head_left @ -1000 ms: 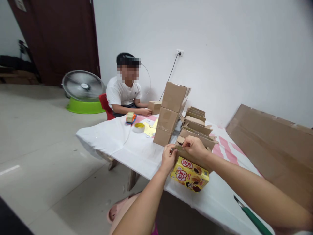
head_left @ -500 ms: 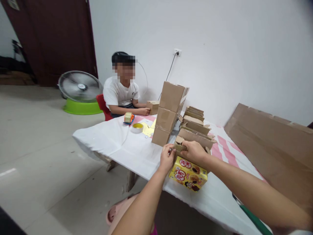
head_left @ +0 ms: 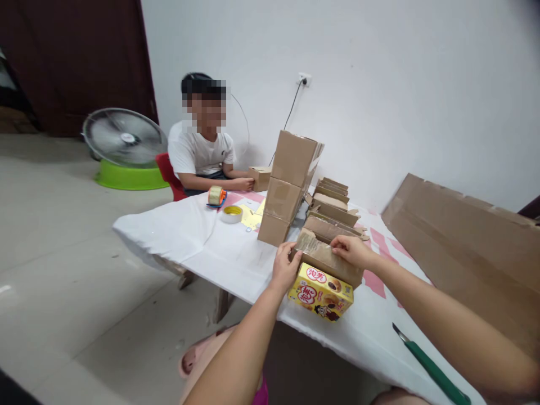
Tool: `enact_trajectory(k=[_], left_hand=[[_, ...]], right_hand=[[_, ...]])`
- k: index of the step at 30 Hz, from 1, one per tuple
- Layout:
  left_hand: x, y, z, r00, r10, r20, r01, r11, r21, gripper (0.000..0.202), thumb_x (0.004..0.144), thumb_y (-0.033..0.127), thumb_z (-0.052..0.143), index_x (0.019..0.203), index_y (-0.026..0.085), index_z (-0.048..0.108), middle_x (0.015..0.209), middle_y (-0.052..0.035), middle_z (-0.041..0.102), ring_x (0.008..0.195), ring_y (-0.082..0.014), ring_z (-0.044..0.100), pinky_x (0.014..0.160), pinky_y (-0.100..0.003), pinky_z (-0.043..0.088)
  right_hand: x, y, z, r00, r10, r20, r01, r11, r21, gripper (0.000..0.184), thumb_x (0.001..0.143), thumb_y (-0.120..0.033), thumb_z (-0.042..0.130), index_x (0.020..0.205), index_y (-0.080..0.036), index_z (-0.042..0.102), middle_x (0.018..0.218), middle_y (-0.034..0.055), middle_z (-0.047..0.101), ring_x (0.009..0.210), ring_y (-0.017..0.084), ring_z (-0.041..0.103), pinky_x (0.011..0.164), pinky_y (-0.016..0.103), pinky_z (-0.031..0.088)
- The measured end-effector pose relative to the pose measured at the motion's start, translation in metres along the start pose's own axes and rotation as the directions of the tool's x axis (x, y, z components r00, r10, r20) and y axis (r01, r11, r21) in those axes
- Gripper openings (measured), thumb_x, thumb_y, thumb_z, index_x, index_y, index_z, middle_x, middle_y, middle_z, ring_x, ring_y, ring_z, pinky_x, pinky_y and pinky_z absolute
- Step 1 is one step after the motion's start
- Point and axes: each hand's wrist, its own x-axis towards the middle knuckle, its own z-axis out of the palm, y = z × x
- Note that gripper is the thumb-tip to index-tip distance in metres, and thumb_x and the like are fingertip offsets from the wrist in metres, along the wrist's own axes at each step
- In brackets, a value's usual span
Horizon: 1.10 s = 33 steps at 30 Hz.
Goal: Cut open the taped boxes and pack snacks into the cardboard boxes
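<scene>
My left hand (head_left: 285, 266) grips the near left end of a small brown cardboard box (head_left: 327, 258), where clear tape shines on its surface. My right hand (head_left: 351, 248) pinches the box's top edge further right. That box rests on a yellow printed snack box (head_left: 319, 291) at the near edge of the white-covered table (head_left: 198, 236). Behind it stands a row of folded cardboard boxes (head_left: 331, 209).
A stack of three closed cardboard boxes (head_left: 289, 187) stands mid-table. Beyond lie a tape roll (head_left: 232, 214) and a tape dispenser (head_left: 215, 196). A seated person (head_left: 198, 152) holds a small box (head_left: 259, 177). A green-handled knife (head_left: 428, 365) lies near right; large cardboard sheets (head_left: 468, 236) lean right; a fan (head_left: 123, 140) stands on the floor.
My hands have spread apart along the brown box: the right slid to the right along its top edge, and the left now presses the taped left end. The view shifted slightly.
</scene>
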Motion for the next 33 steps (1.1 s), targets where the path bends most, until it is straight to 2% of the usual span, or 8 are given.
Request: enact_trajectory(k=[5, 10, 15, 20, 23, 26, 29, 33], left_hand=[[0.0, 0.002, 0.0, 1.0, 0.014, 0.019, -0.015, 0.999, 0.03, 0.026, 0.084, 0.031, 0.058, 0.107, 0.021, 0.063, 0.109, -0.0085, 0.06, 0.103, -0.0218, 0.057, 0.087, -0.037, 0.049], [0.0, 0.003, 0.0, 0.999, 0.013, 0.031, -0.015, 0.999, 0.051, 0.028, 0.085, 0.032, 0.056, 0.11, 0.02, 0.062, 0.11, -0.0091, 0.06, 0.104, -0.0224, 0.057, 0.089, -0.038, 0.048], [0.0, 0.002, 0.0, 0.999, 0.011, 0.037, -0.014, 0.998, 0.068, 0.029, 0.085, 0.031, 0.056, 0.112, 0.02, 0.061, 0.112, -0.0098, 0.059, 0.106, -0.0232, 0.056, 0.09, -0.039, 0.048], [0.001, 0.001, 0.0, 0.999, 0.01, 0.043, -0.013, 0.997, 0.08, 0.03, 0.084, 0.031, 0.057, 0.112, 0.021, 0.061, 0.112, -0.0091, 0.06, 0.105, -0.0228, 0.057, 0.09, -0.038, 0.048], [0.001, -0.001, -0.001, 0.999, 0.002, 0.036, -0.005, 0.996, 0.086, 0.033, 0.083, 0.032, 0.059, 0.114, 0.021, 0.06, 0.113, -0.0094, 0.059, 0.105, -0.0231, 0.057, 0.089, -0.038, 0.048], [0.002, -0.001, -0.002, 1.0, -0.005, 0.023, 0.003, 0.996, 0.091, 0.032, 0.083, 0.035, 0.059, 0.111, 0.02, 0.06, 0.11, -0.0092, 0.06, 0.102, -0.0229, 0.057, 0.088, -0.037, 0.048], [0.004, 0.001, -0.004, 1.0, -0.011, -0.006, 0.011, 0.995, 0.098, 0.026, 0.085, 0.037, 0.055, 0.103, 0.019, 0.061, 0.102, -0.0084, 0.06, 0.099, -0.0227, 0.057, 0.087, -0.037, 0.047], [0.008, 0.005, -0.005, 0.998, -0.026, -0.053, 0.032, 0.993, 0.112, 0.021, 0.084, 0.034, 0.055, 0.095, 0.017, 0.06, 0.099, -0.0085, 0.059, 0.098, -0.0226, 0.056, 0.087, -0.036, 0.046]], right_hand=[[-0.006, 0.0, 0.012, 0.997, -0.047, -0.06, 0.042, 0.995, -0.089, 0.019, 0.086, -0.022, 0.05, 0.094, -0.021, 0.068, 0.095, 0.0059, 0.073, 0.085, 0.021, 0.065, 0.077, 0.034, 0.048], [-0.012, 0.002, 0.023, 0.976, -0.163, -0.143, 0.146, 0.982, -0.121, 0.036, 0.083, -0.022, 0.056, 0.119, -0.019, 0.058, 0.114, 0.0099, 0.064, 0.106, 0.023, 0.058, 0.094, 0.039, 0.046], [-0.018, 0.004, 0.032, 0.897, -0.365, -0.248, 0.32, 0.925, -0.206, 0.025, 0.085, -0.022, 0.055, 0.108, -0.019, 0.062, 0.112, 0.012, 0.061, 0.106, 0.024, 0.056, 0.093, 0.042, 0.048], [-0.025, 0.001, 0.032, 0.886, -0.404, -0.227, 0.343, 0.901, -0.265, 0.023, 0.088, -0.021, 0.05, 0.106, -0.018, 0.063, 0.115, 0.0139, 0.061, 0.107, 0.026, 0.056, 0.093, 0.046, 0.047], [-0.042, 0.006, 0.024, 0.867, -0.408, -0.287, 0.339, 0.904, -0.26, 0.026, 0.091, -0.02, 0.044, 0.11, -0.019, 0.06, 0.115, 0.0135, 0.061, 0.107, 0.025, 0.056, 0.092, 0.044, 0.048], [-0.073, 0.026, 0.018, 0.861, -0.311, -0.403, 0.232, 0.944, -0.233, 0.022, 0.092, -0.026, 0.046, 0.109, -0.021, 0.058, 0.104, 0.0111, 0.063, 0.098, 0.024, 0.059, 0.086, 0.041, 0.05], [-0.117, 0.062, 0.022, 0.867, -0.104, -0.488, 0.025, 0.986, -0.167, 0.021, 0.091, -0.036, 0.047, 0.102, -0.022, 0.058, 0.095, 0.009, 0.065, 0.09, 0.024, 0.061, 0.08, 0.04, 0.051], [-0.185, 0.123, 0.045, 0.888, 0.227, -0.401, -0.289, 0.952, -0.1, 0.034, 0.087, -0.048, 0.044, 0.096, -0.02, 0.063, 0.101, 0.0113, 0.067, 0.097, 0.027, 0.062, 0.083, 0.041, 0.051]])
